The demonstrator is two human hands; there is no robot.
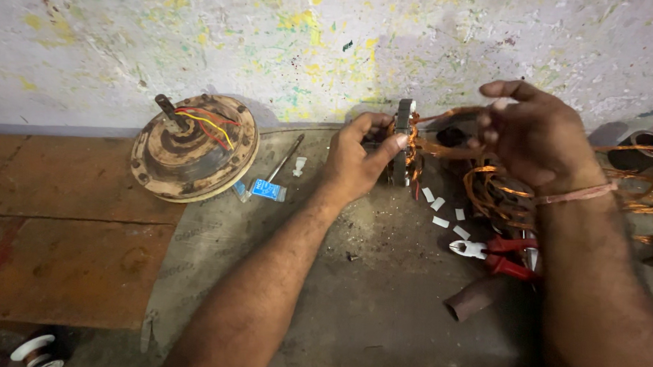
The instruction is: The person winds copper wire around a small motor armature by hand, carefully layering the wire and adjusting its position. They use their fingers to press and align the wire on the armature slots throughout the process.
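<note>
My left hand (356, 157) grips a dark metal stator core (402, 139) held on edge, with copper windings on it. Just to its right, my right hand (532, 133) pinches a strand of copper wire (449, 115) that runs to the core. A thin band sits on my right wrist. Loose coils of copper wire (501, 191) lie under and behind my right hand.
A round rusty motor housing (194, 148) with red and yellow leads leans against the paint-spattered wall at left. Red-handled cutters (498, 253), a dark tube (477, 299), white paper strips (442, 212), a small blue packet (267, 190) and a thin rod (285, 159) lie on the grey mat.
</note>
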